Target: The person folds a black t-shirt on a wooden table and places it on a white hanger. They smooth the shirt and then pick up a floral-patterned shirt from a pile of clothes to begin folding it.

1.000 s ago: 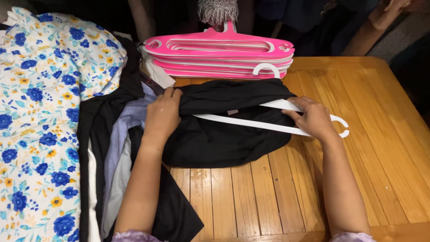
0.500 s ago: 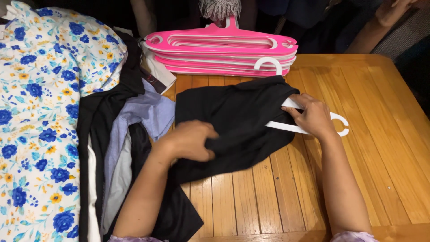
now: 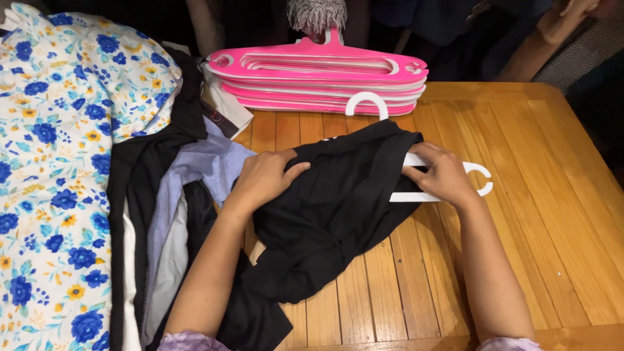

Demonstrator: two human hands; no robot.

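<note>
A black garment (image 3: 338, 208) lies crumpled on the wooden table (image 3: 520, 214), draped over a white plastic hanger (image 3: 478, 179) whose hook pokes out at the right. My left hand (image 3: 263, 179) rests on the garment's left edge, fingers pinching the fabric. My right hand (image 3: 439, 172) presses on the garment's right end and grips the white hanger where it leaves the cloth.
A stack of pink hangers (image 3: 318, 75) with one white hook lies at the table's far edge. At the left is a pile of clothes: a floral blue and yellow fabric (image 3: 58, 169), a lilac shirt (image 3: 195, 169) and black pieces. Other people stand behind the table.
My left hand has moved up from the garment's lower left to its upper left edge, pulling the fabric over. The garment now covers most of the white hanger.
</note>
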